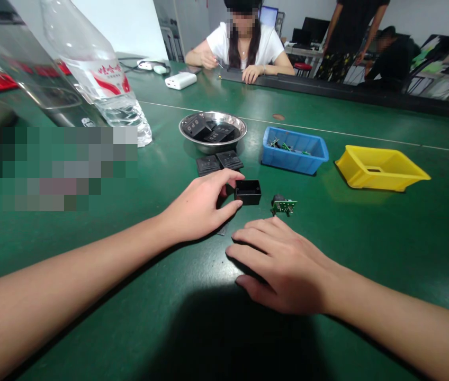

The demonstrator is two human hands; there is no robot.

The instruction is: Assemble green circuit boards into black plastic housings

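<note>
A small black plastic box (248,192), its open top facing up, stands on the green table. My left hand (204,203) grips it at its left end, thumb on the near side and index finger on the far side. My right hand (280,264) rests palm down just nearer to me, fingers apart and holding nothing that shows. Beyond its knuckles sits a small green circuit board (285,206) with a black component attached. Several flat black plastic pieces (208,163) lie beyond my left hand. Another dark piece (222,230) peeks out from under that hand.
A metal bowl (192,145) holds black boxes. To its right are a blue bin (294,160) with circuit boards and a yellow bin (383,180). A water bottle (105,79) and a clear tumbler (37,69) stand at left. Across the table (367,264) sits a person (264,45).
</note>
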